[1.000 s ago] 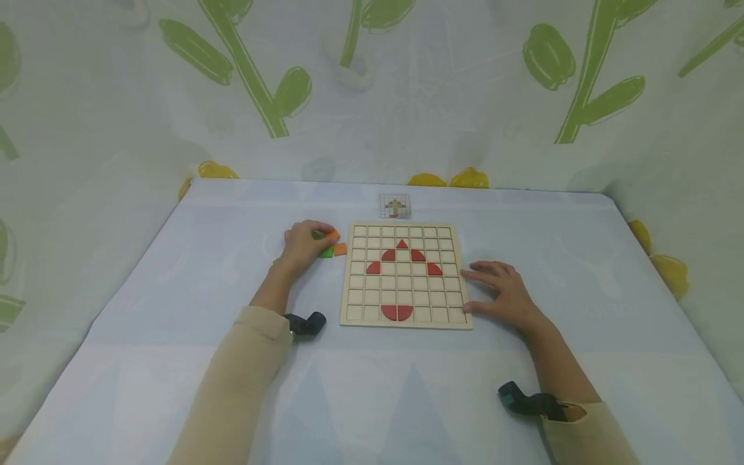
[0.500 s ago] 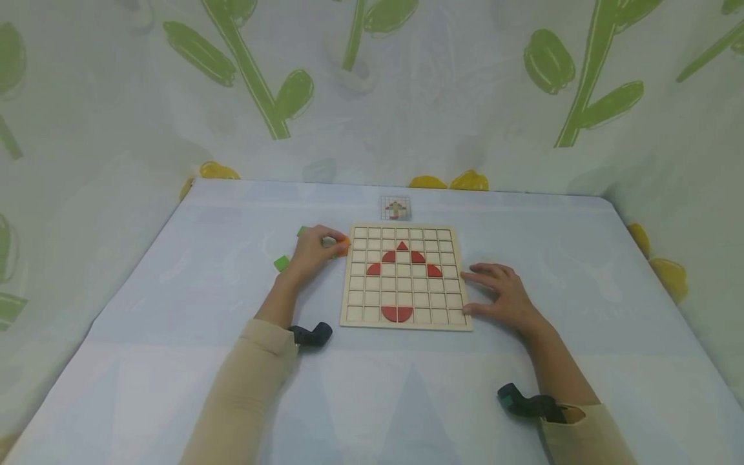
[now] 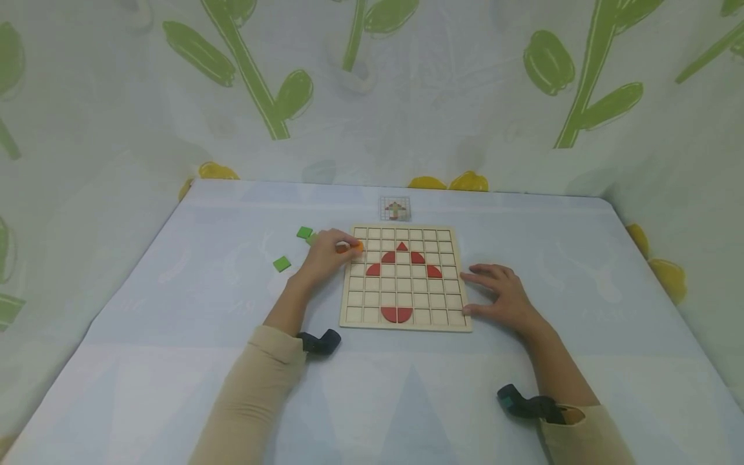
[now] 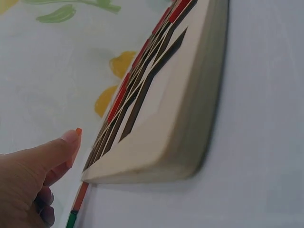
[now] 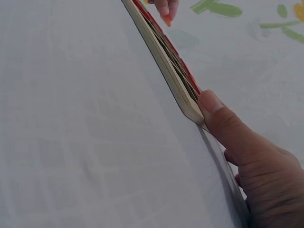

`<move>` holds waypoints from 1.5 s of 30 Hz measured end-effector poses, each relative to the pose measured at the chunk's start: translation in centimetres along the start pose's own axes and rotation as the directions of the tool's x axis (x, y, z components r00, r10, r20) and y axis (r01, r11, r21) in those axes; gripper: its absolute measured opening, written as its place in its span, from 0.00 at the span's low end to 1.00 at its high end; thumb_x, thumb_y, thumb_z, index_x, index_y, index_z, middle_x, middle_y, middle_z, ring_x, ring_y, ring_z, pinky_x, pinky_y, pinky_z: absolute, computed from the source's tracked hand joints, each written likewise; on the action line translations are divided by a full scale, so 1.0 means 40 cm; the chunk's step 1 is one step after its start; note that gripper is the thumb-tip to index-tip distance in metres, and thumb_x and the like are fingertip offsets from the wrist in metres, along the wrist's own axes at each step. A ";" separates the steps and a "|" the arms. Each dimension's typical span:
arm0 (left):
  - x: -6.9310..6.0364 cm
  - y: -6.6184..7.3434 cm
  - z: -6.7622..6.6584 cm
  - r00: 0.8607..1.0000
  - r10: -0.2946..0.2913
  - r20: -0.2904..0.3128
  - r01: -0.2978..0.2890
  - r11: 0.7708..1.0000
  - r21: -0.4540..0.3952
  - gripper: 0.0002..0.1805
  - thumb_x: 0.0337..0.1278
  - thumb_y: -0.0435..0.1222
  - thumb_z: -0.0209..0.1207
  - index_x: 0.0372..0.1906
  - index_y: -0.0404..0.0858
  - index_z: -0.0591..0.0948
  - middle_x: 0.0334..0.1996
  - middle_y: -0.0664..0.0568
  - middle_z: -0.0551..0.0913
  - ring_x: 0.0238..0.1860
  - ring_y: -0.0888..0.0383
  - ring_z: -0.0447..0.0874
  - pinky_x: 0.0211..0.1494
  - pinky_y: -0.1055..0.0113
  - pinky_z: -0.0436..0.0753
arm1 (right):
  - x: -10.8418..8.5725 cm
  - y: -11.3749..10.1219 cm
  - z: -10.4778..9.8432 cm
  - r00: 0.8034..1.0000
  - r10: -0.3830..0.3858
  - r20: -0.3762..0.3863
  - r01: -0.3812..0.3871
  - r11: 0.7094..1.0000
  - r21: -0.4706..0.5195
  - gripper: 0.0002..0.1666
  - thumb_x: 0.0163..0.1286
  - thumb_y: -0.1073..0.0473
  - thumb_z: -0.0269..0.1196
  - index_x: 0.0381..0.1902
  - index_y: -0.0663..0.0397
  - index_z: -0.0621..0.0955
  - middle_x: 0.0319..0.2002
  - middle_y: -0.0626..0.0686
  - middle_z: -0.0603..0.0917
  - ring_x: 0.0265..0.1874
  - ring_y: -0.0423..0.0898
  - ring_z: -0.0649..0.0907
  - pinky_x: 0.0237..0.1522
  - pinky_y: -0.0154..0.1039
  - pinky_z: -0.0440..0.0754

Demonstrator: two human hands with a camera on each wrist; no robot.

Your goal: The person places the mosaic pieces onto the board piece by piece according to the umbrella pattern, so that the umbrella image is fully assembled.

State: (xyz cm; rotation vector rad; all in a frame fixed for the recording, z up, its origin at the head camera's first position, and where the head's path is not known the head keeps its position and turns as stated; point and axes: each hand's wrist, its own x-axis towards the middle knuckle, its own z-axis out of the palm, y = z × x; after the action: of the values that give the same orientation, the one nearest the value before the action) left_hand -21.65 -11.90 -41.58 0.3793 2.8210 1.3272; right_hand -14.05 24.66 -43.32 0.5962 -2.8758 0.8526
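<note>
A wooden grid board lies flat with several red pieces in its cells, among them a small triangle and two quarter rounds side by side at the near edge. Over the board's far left part, the left hand pinches an orange piece between thumb and fingers; the left wrist view shows the orange piece raised above the board surface. The right hand touches the board's right edge with spread fingers, and its thumb rests at the board's corner in the right wrist view.
Green pieces lie left of the board, one apart and another farther back. Behind the board is a small pattern card. Another orange piece lies beside the board's edge.
The left hand has moved right from the loose pieces to over the board's left part, with an orange piece in its fingers. Green pieces behind it have come into view. The right hand stays put.
</note>
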 end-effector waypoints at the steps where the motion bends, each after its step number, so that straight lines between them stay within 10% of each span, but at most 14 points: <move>1: 0.000 0.002 0.003 1.000 0.009 0.001 -0.009 1.000 -0.006 0.15 0.53 0.42 0.66 0.44 0.39 0.85 0.46 0.48 0.81 0.50 0.52 0.73 0.54 0.58 0.71 | 0.000 0.000 0.000 1.000 0.003 0.001 -0.003 1.000 -0.001 0.39 0.47 0.47 0.74 0.58 0.53 0.78 0.59 0.60 0.72 0.61 0.62 0.63 0.58 0.65 0.56; 19: 0.003 0.066 0.066 0.996 0.019 0.092 -0.016 0.999 -0.039 0.13 0.53 0.42 0.65 0.44 0.43 0.85 0.50 0.52 0.80 0.58 0.53 0.69 0.63 0.54 0.67 | -0.002 0.002 0.002 1.000 0.004 0.004 -0.004 1.000 0.007 0.39 0.47 0.48 0.74 0.58 0.53 0.78 0.60 0.61 0.71 0.62 0.63 0.62 0.58 0.66 0.56; 32: -0.003 0.103 0.118 0.979 0.170 0.116 -0.177 0.983 0.051 0.13 0.54 0.42 0.65 0.44 0.44 0.85 0.41 0.57 0.83 0.49 0.58 0.74 0.56 0.59 0.70 | 0.000 0.005 0.001 1.000 -0.003 -0.001 0.003 1.000 0.010 0.38 0.47 0.49 0.74 0.57 0.53 0.78 0.60 0.61 0.71 0.62 0.62 0.62 0.59 0.66 0.55; 45: -0.015 0.109 0.151 0.968 0.174 0.181 -0.190 0.979 0.076 0.09 0.56 0.43 0.63 0.41 0.48 0.85 0.41 0.59 0.80 0.41 0.58 0.67 0.45 0.63 0.67 | 0.000 0.004 0.003 1.000 -0.012 -0.004 0.012 1.000 0.015 0.38 0.47 0.48 0.74 0.57 0.53 0.78 0.59 0.61 0.72 0.61 0.63 0.63 0.58 0.65 0.56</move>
State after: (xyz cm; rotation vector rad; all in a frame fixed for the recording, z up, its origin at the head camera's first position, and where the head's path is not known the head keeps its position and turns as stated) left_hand -19.49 -4.78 -42.22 0.7345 2.7624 1.1271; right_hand -14.11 24.72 -43.52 0.6115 -2.8617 0.8739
